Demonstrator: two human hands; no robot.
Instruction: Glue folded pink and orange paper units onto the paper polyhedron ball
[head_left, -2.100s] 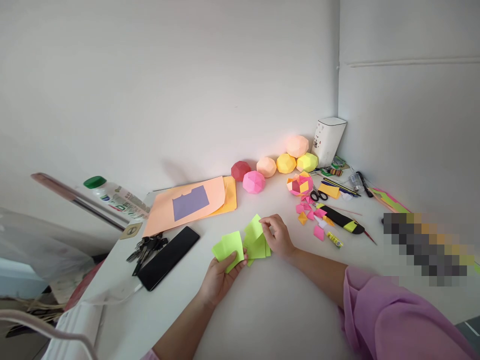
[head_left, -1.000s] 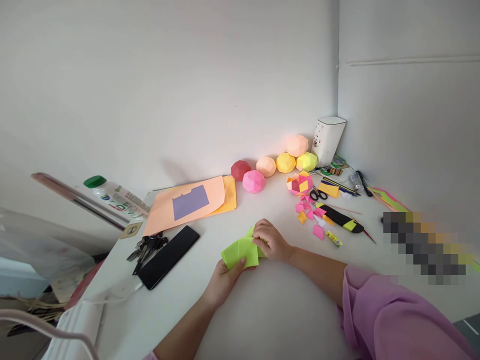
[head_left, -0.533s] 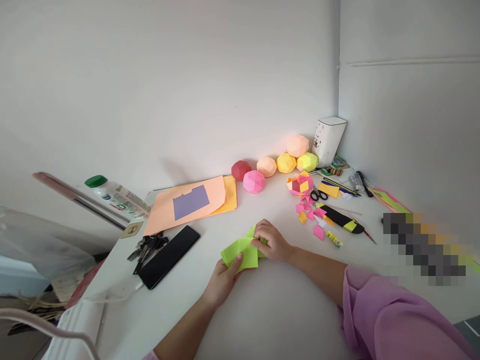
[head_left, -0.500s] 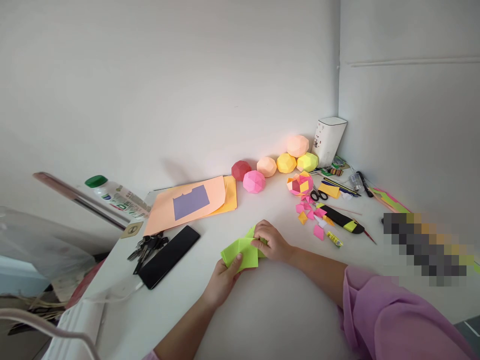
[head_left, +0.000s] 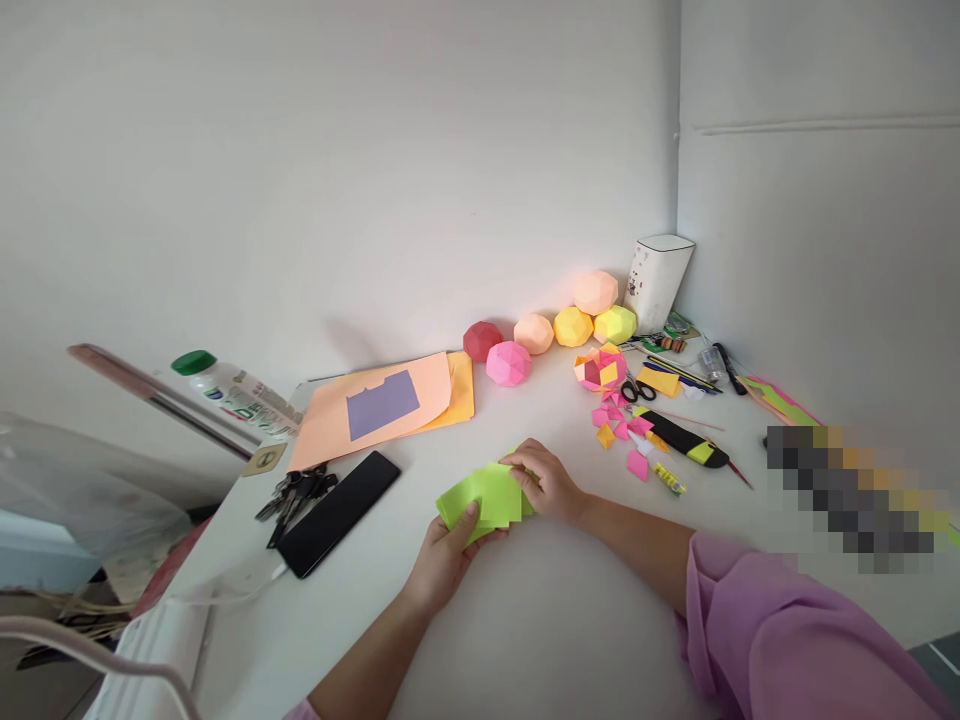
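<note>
**A:** ok from where I'm standing, who's got the paper?

**B:** Left hand (head_left: 441, 568) for sure. It's got the lime-green paper squares (head_left: 489, 497) pinched, thumb flat on top, fingers tucked under, everything fanned out over the white table (head_left: 555, 620).

**A:** and the right hand (head_left: 553, 487)?

**B:** Up at the far right edge of the fan, fingers curled in toward the thumb. Can't tell if it's actually gripping a sheet or just touching. There's a bit more green peeking out behind the front sheets, next to those fingers.

**A:** which way's the fan pointing?

**B:** Long way runs roughly side to side, tipping a little up and away toward the right. So the paper sits up and to the right of the left palm, and to the left of the right one. Both hands are right there, but the left has the real hold.

**A:** phone's close?

**B:** Nah, black phone (head_left: 339, 516) is off left, well apart. Pink faceted ball (head_left: 508, 364) is beyond the paper, not touching.
</note>
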